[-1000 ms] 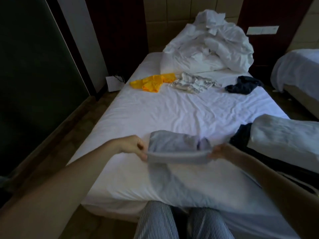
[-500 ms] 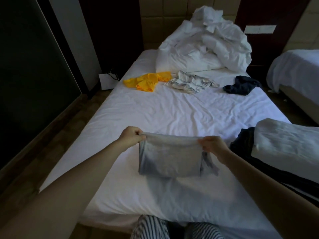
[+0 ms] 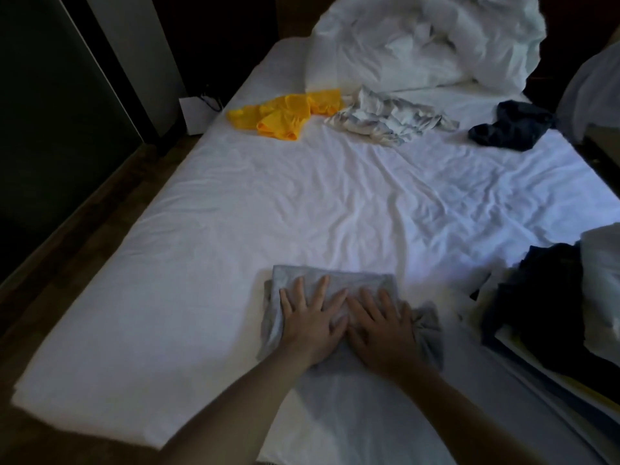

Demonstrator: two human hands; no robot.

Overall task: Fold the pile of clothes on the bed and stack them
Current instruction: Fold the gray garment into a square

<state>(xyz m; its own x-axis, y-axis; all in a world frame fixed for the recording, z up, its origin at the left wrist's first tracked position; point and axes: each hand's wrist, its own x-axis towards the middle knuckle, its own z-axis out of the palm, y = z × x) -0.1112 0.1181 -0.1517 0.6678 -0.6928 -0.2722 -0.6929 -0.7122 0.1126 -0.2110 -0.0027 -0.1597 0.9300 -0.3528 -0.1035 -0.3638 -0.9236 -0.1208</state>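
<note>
grey garment (image 3: 335, 280) lies folded on the bed (image 3: 235, 229), under the left hand (image 3: 310, 318) and right hand (image 3: 380, 330), both pressing it with fingers spread flat. smoothing looks like the step in hand; next comes moving it right of the hands, onto the dark stack (image 3: 536, 297).

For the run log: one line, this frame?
phase: pressing fold | left hand: flat on grey garment | right hand: same | unfolded: yellow garment, navy garment

Both bare forearms reach forward from the lower edge and converge. The left hand (image 3: 310, 322) and right hand (image 3: 380, 330) lie flat, palms down, side by side and touching, with fingers (image 3: 321, 290) straight and slightly spread.
</note>
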